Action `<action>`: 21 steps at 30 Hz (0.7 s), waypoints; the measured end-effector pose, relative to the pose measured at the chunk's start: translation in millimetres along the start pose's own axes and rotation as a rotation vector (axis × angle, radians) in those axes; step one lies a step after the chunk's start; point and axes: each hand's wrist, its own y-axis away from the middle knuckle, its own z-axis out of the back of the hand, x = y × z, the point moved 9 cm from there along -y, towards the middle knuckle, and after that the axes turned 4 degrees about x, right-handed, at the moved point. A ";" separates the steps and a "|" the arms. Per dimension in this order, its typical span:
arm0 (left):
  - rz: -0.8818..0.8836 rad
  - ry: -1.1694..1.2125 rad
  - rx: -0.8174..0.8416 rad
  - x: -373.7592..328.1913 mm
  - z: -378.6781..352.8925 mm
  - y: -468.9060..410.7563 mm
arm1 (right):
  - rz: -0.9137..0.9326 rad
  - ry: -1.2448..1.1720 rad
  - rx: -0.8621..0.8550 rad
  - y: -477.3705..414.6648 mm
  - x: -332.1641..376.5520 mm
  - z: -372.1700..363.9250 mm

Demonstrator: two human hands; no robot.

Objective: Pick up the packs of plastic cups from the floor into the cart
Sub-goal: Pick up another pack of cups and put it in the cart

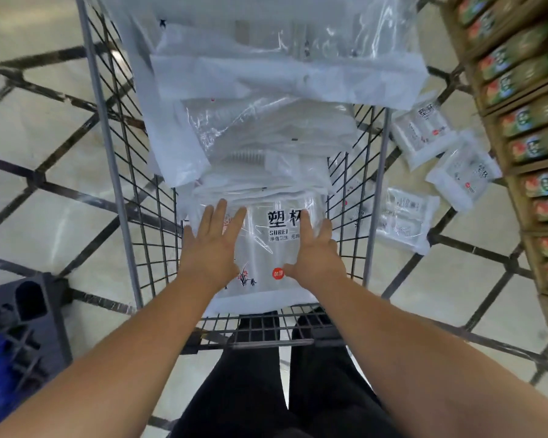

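Observation:
A wire cart (117, 191) stands in front of me, piled with several clear packs of plastic cups. The nearest pack (266, 248), printed with black characters and a red dot, lies on top at the cart's near end. My left hand (212, 241) rests flat on its left side with fingers straight. My right hand (317, 251) lies flat on its right side, thumb spread toward the red dot. Three more packs lie on the floor right of the cart: one (421, 134) farthest away, one (465, 172) by the shelf, one (402, 219) close to the cart's side.
A wooden shelf (500, 131) with rows of green boxes runs along the right edge. A dark plastic crate (26, 324) with something blue sits on the floor at the lower left. The floor is pale tile with dark lines. My legs stand behind the cart's near rail.

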 end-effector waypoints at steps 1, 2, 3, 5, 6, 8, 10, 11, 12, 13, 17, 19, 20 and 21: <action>0.002 0.005 0.002 -0.3 -0.1 13.9 | -0.020 -0.007 0.017 5.5 0.2 -0.9; 0.004 0.022 -0.005 1.2 0.3 28.6 | -0.033 -0.007 0.021 12.0 1.7 0.5; 0.008 0.039 -0.023 4.1 1.8 42.9 | -0.037 0.005 0.015 19.0 4.1 4.1; 0.025 0.060 -0.041 13.8 7.1 68.5 | -0.029 0.024 -0.011 39.4 10.3 15.4; 0.039 0.068 -0.037 20.7 9.3 78.2 | -0.020 0.006 -0.026 52.5 13.0 21.6; 0.060 0.085 -0.018 30.0 17.8 92.0 | -0.006 -0.059 -0.054 83.6 13.9 34.9; 0.053 0.088 -0.010 26.1 33.6 99.8 | 0.017 -0.120 -0.084 115.1 9.3 49.5; 0.037 0.083 -0.017 19.7 44.1 101.4 | 0.032 -0.132 -0.100 128.4 5.1 57.5; 0.016 0.080 -0.024 11.5 55.3 101.6 | 0.040 -0.135 -0.112 140.3 0.0 66.1; -0.009 0.082 -0.032 1.7 67.0 100.5 | 0.038 -0.139 -0.123 150.5 -7.1 75.3; -0.116 0.124 -0.069 -52.7 110.8 94.2 | -0.040 -0.214 -0.204 185.7 -54.8 117.1; -0.181 0.138 -0.094 -85.6 130.5 93.7 | -0.098 -0.234 -0.247 198.2 -87.3 130.9; -0.212 0.131 -0.107 -101.7 138.2 94.2 | -0.138 -0.245 -0.258 203.1 -105.9 134.2; -0.237 0.121 -0.121 -117.7 146.0 96.1 | -0.179 -0.259 -0.262 206.9 -125.0 134.9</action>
